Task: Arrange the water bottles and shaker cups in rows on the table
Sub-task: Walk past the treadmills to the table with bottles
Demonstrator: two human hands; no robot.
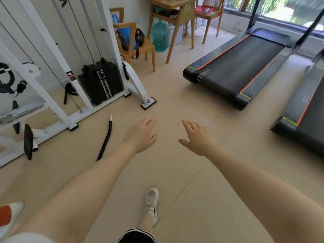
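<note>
My left hand and my right hand reach out in front of me over the beige floor, fingers relaxed and spread, holding nothing. A gold ring sits on a right-hand finger. A wooden table stands at the far end of the room, well beyond both hands; things lie on its lower shelf but are too blurred to name. No water bottles or shaker cups show clearly. A large teal water jug stands on the floor under the table.
A white cable weight machine fills the left side, with a black bar on the floor beside it. Two treadmills lie at the right. A wooden chair holds bags. My white shoe steps forward.
</note>
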